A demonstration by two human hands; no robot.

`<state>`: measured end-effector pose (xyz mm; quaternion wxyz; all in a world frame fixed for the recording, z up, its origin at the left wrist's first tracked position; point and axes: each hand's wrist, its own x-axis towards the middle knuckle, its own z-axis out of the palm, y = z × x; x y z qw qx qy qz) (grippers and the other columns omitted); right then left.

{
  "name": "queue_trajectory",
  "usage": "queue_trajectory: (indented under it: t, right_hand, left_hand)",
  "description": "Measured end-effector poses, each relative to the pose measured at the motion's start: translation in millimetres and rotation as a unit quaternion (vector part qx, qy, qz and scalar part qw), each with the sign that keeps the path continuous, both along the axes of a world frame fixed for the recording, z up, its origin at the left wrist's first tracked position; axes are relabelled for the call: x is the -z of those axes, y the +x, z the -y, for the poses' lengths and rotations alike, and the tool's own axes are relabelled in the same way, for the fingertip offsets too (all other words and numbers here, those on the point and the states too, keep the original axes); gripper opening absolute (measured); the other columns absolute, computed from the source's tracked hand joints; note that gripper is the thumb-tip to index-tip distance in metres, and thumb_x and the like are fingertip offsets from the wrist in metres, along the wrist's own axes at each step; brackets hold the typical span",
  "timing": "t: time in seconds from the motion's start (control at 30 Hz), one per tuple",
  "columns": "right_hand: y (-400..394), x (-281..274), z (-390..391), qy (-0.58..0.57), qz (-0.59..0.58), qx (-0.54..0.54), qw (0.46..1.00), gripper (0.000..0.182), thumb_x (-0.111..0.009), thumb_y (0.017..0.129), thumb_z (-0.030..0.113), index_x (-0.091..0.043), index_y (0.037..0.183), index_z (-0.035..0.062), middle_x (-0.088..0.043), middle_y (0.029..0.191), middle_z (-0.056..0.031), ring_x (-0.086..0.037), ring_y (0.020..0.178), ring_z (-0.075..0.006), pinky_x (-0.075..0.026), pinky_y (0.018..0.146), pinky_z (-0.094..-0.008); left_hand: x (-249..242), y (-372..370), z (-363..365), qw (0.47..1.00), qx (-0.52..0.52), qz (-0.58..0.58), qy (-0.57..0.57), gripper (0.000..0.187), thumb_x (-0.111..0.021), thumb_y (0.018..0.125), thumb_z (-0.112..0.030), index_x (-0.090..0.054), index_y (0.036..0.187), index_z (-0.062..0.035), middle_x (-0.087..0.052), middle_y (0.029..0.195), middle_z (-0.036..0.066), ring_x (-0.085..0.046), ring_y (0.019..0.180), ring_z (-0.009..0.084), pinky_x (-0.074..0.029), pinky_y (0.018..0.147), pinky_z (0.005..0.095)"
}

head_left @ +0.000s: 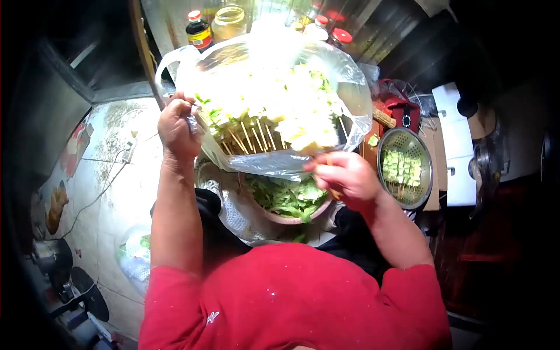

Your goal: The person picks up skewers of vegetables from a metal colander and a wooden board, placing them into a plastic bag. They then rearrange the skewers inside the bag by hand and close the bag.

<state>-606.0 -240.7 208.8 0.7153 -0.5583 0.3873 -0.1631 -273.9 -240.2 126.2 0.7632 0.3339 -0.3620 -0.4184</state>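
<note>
A clear plastic bag (277, 163) spreads wide in front of me, with pale green leafy vegetables (262, 102) on several thin wooden skewers (252, 137) inside. Strong glare washes out its upper part. My left hand (179, 129) is closed on the bag's left edge, where the plastic bunches. At the bag's lower right edge my right hand (344, 178) is closed in a pinch; whether it grips plastic or a skewer is unclear. Below the bag, partly covered by it, a round basin (283, 219) holds loose green leaves (291, 198).
At the right, a metal colander (429, 175) holds skewered green pieces (401, 169). Behind the bag stand a red-capped dark bottle (199, 32), a glass jar (228, 23) and a red-lidded jar (340, 38). A cord (108, 186) crosses the left floor near a plastic bag (135, 259).
</note>
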Motion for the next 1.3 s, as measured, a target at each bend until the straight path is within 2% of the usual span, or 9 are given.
queue_trajectory:
  t: [0.03,0.1,0.3,0.7,0.83,0.93,1.03,1.17,1.3]
  right_hand:
    - [23.8,0.7,4.9,0.046,0.001,0.028,0.999,0.026,-0.054,0.089,0.011,-0.059,0.107,-0.0069,-0.060,0.070,-0.0025,-0.046,0.049,-0.0048,-0.034,0.045,-0.0172]
    - [59.5,21.0,26.6,0.041,-0.021,0.024,0.999,0.026,-0.056,0.088,0.012,-0.060,0.107,-0.0047,-0.060,0.071,-0.0010,-0.047,0.053,-0.0032,-0.035,0.048,-0.0181]
    - [123.6,62.4,76.1,0.067,-0.047,-0.017,0.997,0.021,-0.059,0.086,0.016,-0.065,0.104,0.0084,-0.061,0.070,0.0023,-0.045,0.052,-0.0019,-0.027,0.044,-0.0183]
    - [128.7,68.2,87.2,0.113,-0.073,-0.073,0.988,0.022,-0.053,0.090,0.019,-0.064,0.100,0.0025,-0.060,0.067,-0.0009,-0.043,0.046,-0.0043,-0.035,0.041,-0.0196]
    - [126.7,70.3,91.3,-0.073,-0.203,-0.076,0.974,0.025,-0.048,0.088,0.020,-0.063,0.080,0.0010,-0.062,0.067,-0.0095,-0.053,0.048,-0.0164,-0.044,0.044,-0.0315]
    - [134.0,76.0,100.0,-0.456,-0.235,-0.244,0.823,0.032,-0.045,0.086,0.023,-0.063,0.073,0.0005,-0.062,0.060,-0.0097,-0.059,0.050,-0.0182,-0.048,0.049,-0.0316]
    - [139.9,68.4,93.6,-0.209,-0.239,-0.169,0.933,0.031,-0.045,0.086,0.022,-0.065,0.075,0.0018,-0.060,0.056,-0.0084,-0.058,0.049,-0.0189,-0.048,0.049,-0.0322]
    - [136.2,74.2,88.0,-0.147,-0.222,-0.111,0.957,0.033,-0.046,0.088,0.026,-0.066,0.078,0.0018,-0.063,0.061,-0.0121,-0.061,0.055,-0.0236,-0.050,0.055,-0.0357]
    - [122.5,58.4,78.5,-0.403,-0.313,-0.114,0.852,0.034,-0.050,0.087,0.031,-0.068,0.085,0.0023,-0.065,0.079,-0.0205,-0.062,0.082,-0.0367,-0.049,0.077,-0.0418]
  left_hand:
    - [-4.6,-0.4,-1.5,0.992,0.034,-0.116,0.033,0.012,-0.040,0.083,0.004,-0.051,0.081,-0.0012,-0.048,0.091,0.005,-0.048,0.084,0.0119,-0.044,0.076,0.0233]
    - [6.1,5.3,-0.3,0.998,-0.019,0.065,-0.008,0.013,-0.039,0.082,0.003,-0.051,0.078,-0.0006,-0.049,0.091,0.005,-0.049,0.084,0.0126,-0.045,0.076,0.0238]
    - [-17.1,-5.1,-5.7,0.997,0.000,-0.068,0.022,0.016,-0.039,0.078,-0.002,-0.055,0.079,-0.0041,-0.050,0.080,0.002,-0.049,0.069,0.0098,-0.042,0.060,0.0189]
    - [-14.2,-7.6,0.3,0.998,-0.002,-0.056,0.034,0.016,-0.038,0.081,-0.001,-0.054,0.078,-0.0017,-0.053,0.084,0.003,-0.049,0.070,0.0087,-0.043,0.063,0.0201]
    - [-26.2,-12.5,-1.8,0.991,0.010,-0.102,0.088,0.014,-0.035,0.079,0.002,-0.045,0.070,-0.0028,-0.047,0.087,0.005,-0.046,0.075,0.0109,-0.042,0.067,0.0198]
    - [-18.7,-13.3,1.1,0.998,-0.024,0.007,0.057,0.015,-0.036,0.080,0.001,-0.043,0.067,-0.0036,-0.047,0.086,0.005,-0.044,0.076,0.0109,-0.041,0.067,0.0195]
    - [-14.4,-13.3,2.4,0.997,-0.047,0.027,0.050,0.016,-0.036,0.081,0.000,-0.041,0.066,-0.0039,-0.046,0.086,0.005,-0.043,0.076,0.0107,-0.040,0.066,0.0196]
    - [-18.4,-14.2,2.1,0.998,-0.022,-0.007,0.052,0.017,-0.034,0.082,-0.001,-0.042,0.067,-0.0040,-0.046,0.085,0.005,-0.043,0.075,0.0102,-0.040,0.065,0.0201]
    - [-18.4,-12.9,4.3,0.997,-0.031,-0.011,0.076,0.019,-0.032,0.083,-0.001,-0.044,0.068,-0.0056,-0.047,0.082,0.002,-0.044,0.069,0.0102,-0.041,0.060,0.0207]
